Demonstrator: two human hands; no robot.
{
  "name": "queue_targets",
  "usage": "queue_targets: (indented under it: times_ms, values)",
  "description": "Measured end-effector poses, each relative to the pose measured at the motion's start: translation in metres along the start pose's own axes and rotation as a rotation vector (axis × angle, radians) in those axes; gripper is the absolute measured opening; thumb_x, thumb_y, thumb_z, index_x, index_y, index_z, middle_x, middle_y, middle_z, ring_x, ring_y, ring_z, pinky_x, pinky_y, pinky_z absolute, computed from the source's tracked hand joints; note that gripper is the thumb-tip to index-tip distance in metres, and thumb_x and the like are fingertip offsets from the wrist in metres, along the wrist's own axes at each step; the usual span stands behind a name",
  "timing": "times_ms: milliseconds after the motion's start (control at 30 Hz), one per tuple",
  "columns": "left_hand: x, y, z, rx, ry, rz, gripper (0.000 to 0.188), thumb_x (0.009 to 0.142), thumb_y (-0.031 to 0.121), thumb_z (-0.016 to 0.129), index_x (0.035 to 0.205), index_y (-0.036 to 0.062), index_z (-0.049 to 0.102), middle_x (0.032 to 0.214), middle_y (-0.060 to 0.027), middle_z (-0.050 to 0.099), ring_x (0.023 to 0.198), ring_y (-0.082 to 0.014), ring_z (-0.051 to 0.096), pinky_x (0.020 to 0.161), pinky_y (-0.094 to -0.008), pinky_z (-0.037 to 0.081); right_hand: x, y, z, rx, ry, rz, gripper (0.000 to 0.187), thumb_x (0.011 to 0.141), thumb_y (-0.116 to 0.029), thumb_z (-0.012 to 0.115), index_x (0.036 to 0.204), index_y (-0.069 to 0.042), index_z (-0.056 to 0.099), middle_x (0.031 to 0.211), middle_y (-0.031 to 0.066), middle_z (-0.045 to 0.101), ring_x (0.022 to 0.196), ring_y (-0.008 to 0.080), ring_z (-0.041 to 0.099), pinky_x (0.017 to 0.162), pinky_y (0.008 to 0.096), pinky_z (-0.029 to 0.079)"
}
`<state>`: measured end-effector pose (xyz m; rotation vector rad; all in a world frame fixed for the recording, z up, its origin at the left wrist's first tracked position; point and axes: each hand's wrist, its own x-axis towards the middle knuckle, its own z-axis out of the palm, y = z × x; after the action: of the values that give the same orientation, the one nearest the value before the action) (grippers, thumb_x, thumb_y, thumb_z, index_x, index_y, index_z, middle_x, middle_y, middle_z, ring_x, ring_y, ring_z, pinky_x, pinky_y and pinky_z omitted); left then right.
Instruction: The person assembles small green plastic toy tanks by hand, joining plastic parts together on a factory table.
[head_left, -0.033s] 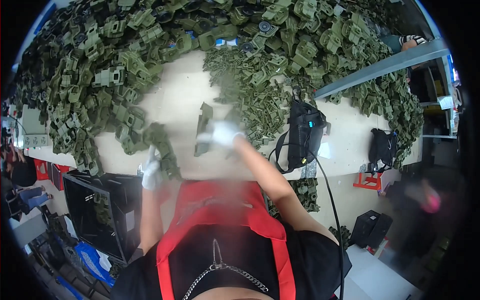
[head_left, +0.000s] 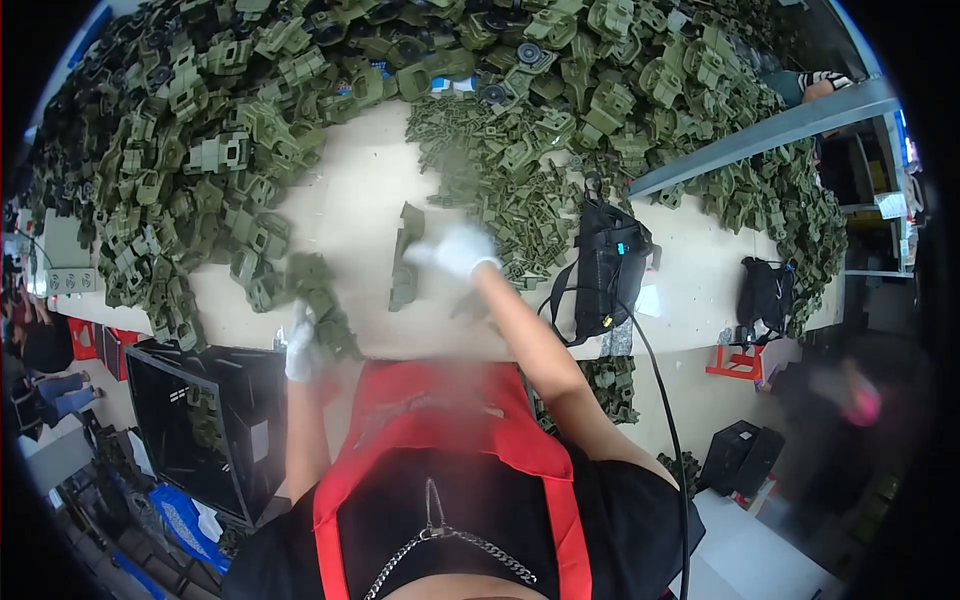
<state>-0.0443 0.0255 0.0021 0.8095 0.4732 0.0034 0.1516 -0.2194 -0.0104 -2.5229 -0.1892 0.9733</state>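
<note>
My left hand (head_left: 300, 345), in a white glove, is at the table's near edge with its fingers closed against the side of a blurred olive-green plastic part (head_left: 322, 303), which looks like a toy vehicle body. My right hand (head_left: 462, 252), also gloved in white, is over the middle of the table. Its thumb or a finger points left at a long, narrow green plastic part (head_left: 404, 262) lying on the tabletop. Motion blurs the other right fingers, and whatever they may hold is hidden. Small green plastic pieces (head_left: 525, 225) are heaped just beyond and right of this hand.
Large green vehicle bodies (head_left: 215, 150) pile up along the left and back of the table (head_left: 365, 165). A black bag (head_left: 605, 265) with a cable is on the right, near a slanting metal bar (head_left: 760, 140). A black crate (head_left: 190, 430) stands below the left edge.
My right hand has shifted slightly right, off the long green part, which stays on the table. My left hand and its part have barely moved.
</note>
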Motion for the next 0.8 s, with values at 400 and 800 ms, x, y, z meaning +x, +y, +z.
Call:
queue_targets:
  times_ms: [400, 800]
  values:
    - [0.077, 0.008, -0.015, 0.072, -0.177, 0.100, 0.054, 0.082, 0.019, 0.062, 0.133, 0.0121, 0.046, 0.106, -0.0023, 0.062, 0.099, -0.0209, 0.058, 0.087, -0.0428, 0.051, 0.005, 0.092, -0.027, 0.255, 0.728, -0.008, 0.044, 0.086, -0.040, 0.062, 0.112, -0.004, 0.060, 0.099, 0.0228, 0.065, 0.090, 0.0384, 0.063, 0.082, 0.0446, 0.050]
    - [0.091, -0.055, 0.106, 0.162, -0.359, -0.026, 0.067, 0.079, 0.028, 0.063, 0.136, 0.0007, 0.040, 0.120, -0.0188, 0.058, 0.103, -0.0322, 0.061, 0.087, -0.0458, 0.052, -0.064, 0.275, -0.050, 0.309, 0.804, -0.021, 0.028, 0.087, -0.023, 0.061, 0.110, -0.006, 0.059, 0.106, 0.0226, 0.063, 0.099, 0.0410, 0.059, 0.084, 0.0419, 0.048]
